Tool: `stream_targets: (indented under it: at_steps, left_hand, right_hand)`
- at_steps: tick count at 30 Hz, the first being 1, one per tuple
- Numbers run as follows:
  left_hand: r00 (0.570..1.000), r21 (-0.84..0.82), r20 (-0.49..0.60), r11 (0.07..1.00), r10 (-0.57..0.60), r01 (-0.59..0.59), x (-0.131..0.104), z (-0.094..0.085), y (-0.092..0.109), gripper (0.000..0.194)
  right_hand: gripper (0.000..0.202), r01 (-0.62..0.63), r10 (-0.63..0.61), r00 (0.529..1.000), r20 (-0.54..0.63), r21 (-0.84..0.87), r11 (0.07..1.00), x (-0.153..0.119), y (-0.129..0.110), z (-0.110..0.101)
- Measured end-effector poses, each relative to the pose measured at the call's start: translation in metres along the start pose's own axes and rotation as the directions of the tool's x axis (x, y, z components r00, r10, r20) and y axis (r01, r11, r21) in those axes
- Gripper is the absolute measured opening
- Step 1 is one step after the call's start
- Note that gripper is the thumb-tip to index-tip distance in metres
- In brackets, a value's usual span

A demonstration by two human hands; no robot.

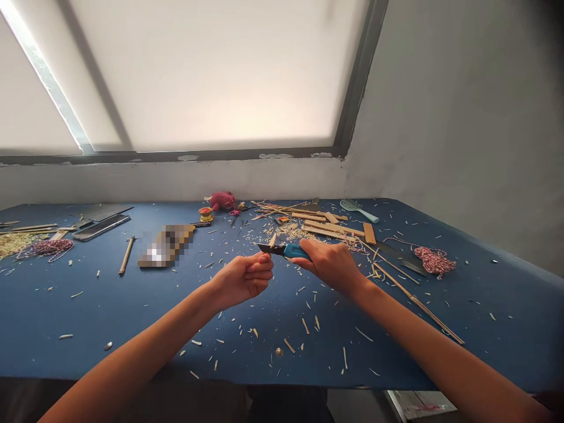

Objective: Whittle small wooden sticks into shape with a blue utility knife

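Observation:
My right hand (330,261) is wrapped round the blue handle of a utility knife (296,252), whose dark blade points left. The blade lies against a small pale wooden piece (273,239) just above the fingertips of my left hand (249,276). My left fingers are curled and pinched together at the lower end of that piece, which they partly hide. Both hands are raised over the middle of the blue table (176,317). Behind the knife is a heap of pale wood shavings (291,231).
Wooden strips (326,228) lie behind my right hand, a light-blue hairbrush (359,210) and red-white cord (434,261) to the right. At the back stand a pink knitted toy (221,201) and small golden pot (205,214). A bamboo stick (127,256) lies left; shavings are scattered around.

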State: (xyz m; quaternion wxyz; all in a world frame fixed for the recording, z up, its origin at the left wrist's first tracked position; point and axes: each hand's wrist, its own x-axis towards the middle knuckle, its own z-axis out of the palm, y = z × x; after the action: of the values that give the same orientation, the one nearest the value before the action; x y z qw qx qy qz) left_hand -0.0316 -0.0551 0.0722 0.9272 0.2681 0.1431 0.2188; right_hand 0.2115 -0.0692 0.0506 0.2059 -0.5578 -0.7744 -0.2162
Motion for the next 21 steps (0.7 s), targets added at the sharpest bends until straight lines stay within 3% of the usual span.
stream_targets:
  at_steps: [2,4,7,10,14,18,21]
  left_hand:
    - [0.998,0.032,0.014,0.997,0.063,-0.063,-0.010,0.002,0.000,0.027]
    - [0.989,0.030,0.015,0.988,0.150,-0.150,-0.019,0.001,-0.001,0.027]
    - [0.981,0.011,-0.031,0.981,0.194,-0.194,-0.021,-0.004,-0.006,0.026]
    - [0.987,0.042,-0.042,0.987,0.154,-0.152,-0.012,-0.011,-0.013,0.027]
    - [0.988,0.147,-0.049,0.980,0.143,-0.135,-0.005,-0.017,-0.020,0.026]
    - [0.982,0.223,-0.040,0.960,0.184,-0.171,-0.007,-0.017,-0.021,0.026]
    - [0.989,0.255,-0.031,0.958,0.146,-0.134,-0.009,-0.012,-0.022,0.028]
  right_hand:
    - [0.068,-0.264,0.262,0.963,0.070,0.019,0.964,-0.002,0.028,-0.001]
    - [0.075,-0.520,0.522,0.851,0.062,-0.053,0.853,-0.007,0.059,-0.003]
    - [0.075,-0.587,0.588,0.809,0.011,-0.043,0.809,-0.014,0.081,-0.009]
    - [0.067,-0.495,0.495,0.868,-0.018,0.026,0.869,-0.014,0.062,-0.012]
    - [0.054,-0.215,0.216,0.976,-0.010,0.070,0.974,-0.014,0.013,-0.008]
    - [0.046,0.025,-0.024,1.000,-0.010,0.147,0.989,-0.021,-0.013,-0.002]
    - [0.044,0.076,-0.075,0.997,-0.012,0.180,0.981,-0.025,-0.018,0.002]
